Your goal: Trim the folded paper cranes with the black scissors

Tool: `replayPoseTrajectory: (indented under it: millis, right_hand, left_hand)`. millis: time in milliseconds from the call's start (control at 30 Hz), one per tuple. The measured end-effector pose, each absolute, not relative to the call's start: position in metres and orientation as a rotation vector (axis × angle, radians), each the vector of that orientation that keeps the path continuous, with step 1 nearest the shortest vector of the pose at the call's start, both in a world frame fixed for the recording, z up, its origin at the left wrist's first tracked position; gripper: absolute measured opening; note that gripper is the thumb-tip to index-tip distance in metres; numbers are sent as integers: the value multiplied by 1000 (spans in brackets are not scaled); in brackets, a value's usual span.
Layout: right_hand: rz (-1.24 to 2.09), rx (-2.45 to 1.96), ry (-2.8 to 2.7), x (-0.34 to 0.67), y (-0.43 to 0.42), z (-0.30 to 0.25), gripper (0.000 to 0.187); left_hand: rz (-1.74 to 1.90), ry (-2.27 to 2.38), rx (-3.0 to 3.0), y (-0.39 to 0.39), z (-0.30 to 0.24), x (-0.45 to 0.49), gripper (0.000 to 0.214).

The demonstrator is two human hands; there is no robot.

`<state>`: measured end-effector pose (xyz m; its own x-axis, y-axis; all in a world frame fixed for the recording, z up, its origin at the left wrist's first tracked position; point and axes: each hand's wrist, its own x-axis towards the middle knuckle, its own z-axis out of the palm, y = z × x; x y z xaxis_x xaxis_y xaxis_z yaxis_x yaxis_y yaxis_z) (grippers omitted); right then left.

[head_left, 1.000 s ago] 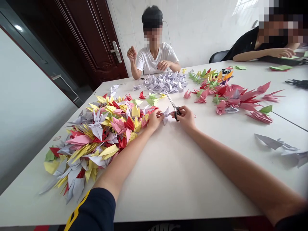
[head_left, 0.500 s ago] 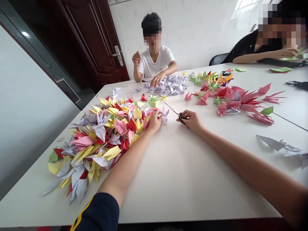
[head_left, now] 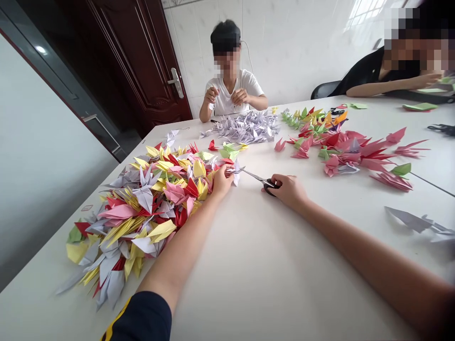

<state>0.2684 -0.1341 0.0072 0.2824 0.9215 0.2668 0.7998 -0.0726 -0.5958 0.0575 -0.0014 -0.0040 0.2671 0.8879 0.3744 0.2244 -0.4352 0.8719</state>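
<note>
Black-handled scissors (head_left: 261, 179) are in my right hand (head_left: 289, 190), fingers wrapped round the handles. Their blades point left, and the tips reach the edge of a pale lilac paper crane (head_left: 236, 173); whether they touch it I cannot tell. My left hand (head_left: 223, 182) pinches that crane at the right edge of a large heap of folded paper cranes (head_left: 152, 199) in yellow, red, pink and lilac. Green folded paper (head_left: 229, 150) and a small red crane (head_left: 212, 145) lie just beyond my left hand.
Across the white table (head_left: 241, 265), a person in white (head_left: 232, 90) sits behind a lilac crane pile (head_left: 245, 127). Pink cranes (head_left: 350, 149) lie to the right, grey-white folded paper (head_left: 415, 221) nearer me. Another person in black (head_left: 364, 73) handles green paper at far right.
The scissors' blades have swung down and left, their tips now at the lilac crane. My left hand has shifted slightly left. The person opposite has raised a hand from the lilac pile.
</note>
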Motion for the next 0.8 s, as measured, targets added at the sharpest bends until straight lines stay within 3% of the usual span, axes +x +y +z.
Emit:
replayPoseTrajectory:
  millis: [800]
  right_hand:
    - [326,-1957,-1621,259,-139,9,39]
  left_hand:
    - [1155,1099,1817,-13,8,60,14]
